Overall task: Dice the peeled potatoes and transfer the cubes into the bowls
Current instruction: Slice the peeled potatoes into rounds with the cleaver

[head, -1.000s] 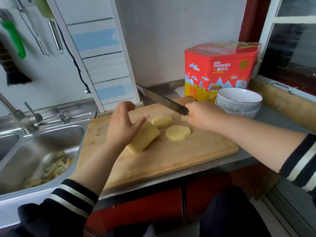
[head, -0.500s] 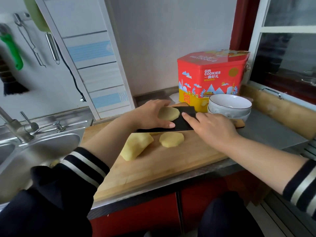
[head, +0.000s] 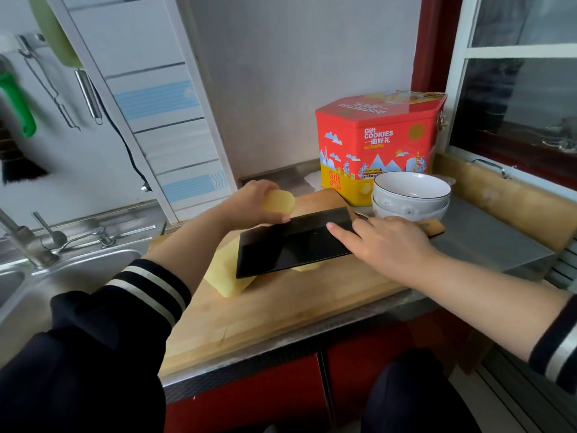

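My right hand (head: 390, 242) grips the handle of a cleaver (head: 293, 245), forefinger laid along its dark blade, which is held flat above the wooden cutting board (head: 281, 310). My left hand (head: 253, 201) holds a yellow potato slice (head: 278, 201) just beyond the blade's far edge. A large peeled potato piece (head: 228, 279) lies on the board, partly hidden under the blade. Another slice (head: 307, 267) peeks out at the blade's near edge. Two stacked white bowls (head: 411, 195) stand right of the board, empty on top.
A red and yellow cookie tin (head: 377, 145) stands behind the bowls. A steel sink (head: 62, 276) with a tap (head: 22, 242) lies left of the board. Utensils hang on the left wall. A wooden ledge (head: 505, 198) runs under the window at right.
The cleaver has turned flat and moved over the potato pieces on the board. My left hand left the big piece and picked up a slice, now held clear of the blade's far edge.
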Demonstrator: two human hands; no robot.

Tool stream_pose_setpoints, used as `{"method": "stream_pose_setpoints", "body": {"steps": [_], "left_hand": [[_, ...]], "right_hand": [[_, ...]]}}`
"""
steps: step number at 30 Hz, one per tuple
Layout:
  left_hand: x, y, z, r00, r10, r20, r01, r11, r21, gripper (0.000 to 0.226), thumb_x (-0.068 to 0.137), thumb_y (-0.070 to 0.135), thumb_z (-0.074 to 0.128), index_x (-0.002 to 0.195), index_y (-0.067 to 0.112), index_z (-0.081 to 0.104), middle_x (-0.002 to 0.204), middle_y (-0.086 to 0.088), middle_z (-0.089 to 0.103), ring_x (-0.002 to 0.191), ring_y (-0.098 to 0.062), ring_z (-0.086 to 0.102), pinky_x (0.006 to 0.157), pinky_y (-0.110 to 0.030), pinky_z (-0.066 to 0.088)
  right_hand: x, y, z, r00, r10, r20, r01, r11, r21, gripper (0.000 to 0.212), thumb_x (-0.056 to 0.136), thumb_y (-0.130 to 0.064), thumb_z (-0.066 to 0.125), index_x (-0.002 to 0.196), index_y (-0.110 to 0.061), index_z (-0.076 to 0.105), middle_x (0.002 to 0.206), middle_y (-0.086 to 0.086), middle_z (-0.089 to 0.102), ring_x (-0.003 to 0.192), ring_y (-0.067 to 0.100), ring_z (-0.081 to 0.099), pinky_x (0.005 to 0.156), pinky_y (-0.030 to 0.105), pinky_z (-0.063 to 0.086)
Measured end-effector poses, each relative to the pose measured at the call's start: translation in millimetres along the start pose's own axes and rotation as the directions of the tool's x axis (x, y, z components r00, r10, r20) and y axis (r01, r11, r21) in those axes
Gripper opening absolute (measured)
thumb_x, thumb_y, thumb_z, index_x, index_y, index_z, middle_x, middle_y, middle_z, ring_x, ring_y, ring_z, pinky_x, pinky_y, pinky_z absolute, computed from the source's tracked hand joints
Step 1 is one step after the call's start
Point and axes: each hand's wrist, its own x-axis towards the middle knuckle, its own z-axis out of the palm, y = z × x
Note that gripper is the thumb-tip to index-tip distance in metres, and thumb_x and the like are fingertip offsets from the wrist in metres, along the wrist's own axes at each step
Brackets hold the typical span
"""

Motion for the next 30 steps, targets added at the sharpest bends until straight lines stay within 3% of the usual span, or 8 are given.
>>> {"method": "stream_pose_setpoints", "body": {"steps": [6,8,11,15,18,22,25,30], "left_hand": [[2.6,-44.8,-23.2,0.935,-0.309,-0.175,0.217,0.888,-0.405,0.034,0.092,0.019,0.066,0.124,0.009,0.061,0.112,-0.009,0.059,0.097,-0.022,0.056,0.081,-0.03,0.048],[0.5,-64.8,-26.7,0.881,-0.449,-0.149,0.311,0.788,-0.532,0.033,0.092,0.014,0.067,0.123,0.005,0.062,0.108,-0.012,0.061,0.092,-0.024,0.059,0.077,-0.03,0.053],[-5.8,-89.2,-20.3,0.835,-0.547,-0.06,0.429,0.715,-0.553,0.026,0.092,0.003,0.064,0.118,-0.001,0.062,0.099,-0.017,0.061,0.071,-0.021,0.058,0.052,-0.024,0.056],[-11.4,-111.5,0.6,0.809,-0.585,0.054,0.544,0.711,-0.445,0.03,0.091,-0.002,0.062,0.121,-0.004,0.06,0.091,-0.016,0.061,0.071,-0.024,0.06,0.05,-0.023,0.056],[-16.3,-107.8,3.2,0.884,-0.437,-0.167,0.414,0.897,-0.153,0.029,0.094,0.018,0.063,0.121,0.005,0.064,0.115,-0.009,0.064,0.096,-0.023,0.059,0.081,-0.031,0.05],[-51.2,-73.0,4.7,0.835,0.008,-0.549,-0.083,0.99,-0.111,0.012,0.094,0.023,0.061,0.098,0.014,0.069,0.095,0.006,0.061,0.083,-0.012,0.059,0.074,-0.027,0.048],[-74.9,-68.5,22.8,0.878,0.262,-0.401,-0.261,0.964,0.058,0.015,0.091,0.03,0.063,0.089,0.018,0.07,0.092,0.008,0.061,0.079,-0.012,0.058,0.07,-0.026,0.047],[-83.1,-71.7,39.1,0.859,0.328,-0.393,-0.29,0.944,0.155,0.024,0.087,0.03,0.058,0.09,0.012,0.073,0.096,-0.002,0.065,0.078,-0.022,0.061,0.068,-0.027,0.044]], "right_hand": [[3.1,6.3,9.9,0.997,0.075,0.033,-0.076,0.997,0.034,0.085,0.037,0.011,0.089,0.118,-0.004,0.068,0.059,0.013,0.056,0.038,0.026,0.052,0.038,0.021,0.024],[4.9,8.6,11.8,0.985,0.139,0.098,-0.141,0.99,0.008,0.079,0.055,-0.001,0.089,0.129,-0.011,0.062,0.07,0.009,0.062,0.048,0.027,0.059,0.038,0.024,0.026],[6.2,9.5,10.6,0.964,0.22,0.15,-0.231,0.971,0.059,0.058,0.098,-0.026,0.051,0.151,-0.03,0.028,0.11,-0.002,0.064,0.087,0.023,0.066,0.052,0.029,0.04],[20.0,5.3,-0.3,0.889,0.364,0.279,-0.443,0.84,0.315,0.035,0.101,-0.037,0.042,0.136,-0.035,0.048,0.105,-0.003,0.067,0.091,0.024,0.064,0.065,0.031,0.049],[37.3,-1.4,-11.5,0.822,0.363,0.438,-0.558,0.669,0.491,0.021,0.098,-0.03,0.05,0.11,-0.018,0.061,0.073,-0.002,0.059,0.069,0.019,0.056,0.053,0.028,0.039],[63.1,-14.9,-40.4,0.803,0.269,0.532,-0.591,0.483,0.647,0.013,0.093,-0.014,0.05,0.081,-0.014,0.051,0.067,0.004,0.059,0.051,0.021,0.053,0.048,0.026,0.041],[78.8,-27.6,-56.2,0.779,0.199,0.595,-0.619,0.402,0.675,0.009,0.093,-0.013,0.05,0.085,-0.011,0.053,0.07,0.007,0.063,0.045,0.018,0.05,0.043,0.025,0.045],[93.0,-48.6,-75.9,0.733,0.137,0.666,-0.652,0.42,0.631,0.025,0.095,-0.012,0.051,0.071,-0.007,0.053,0.047,-0.001,0.058,0.035,0.011,0.047,0.043,0.023,0.046]]}}
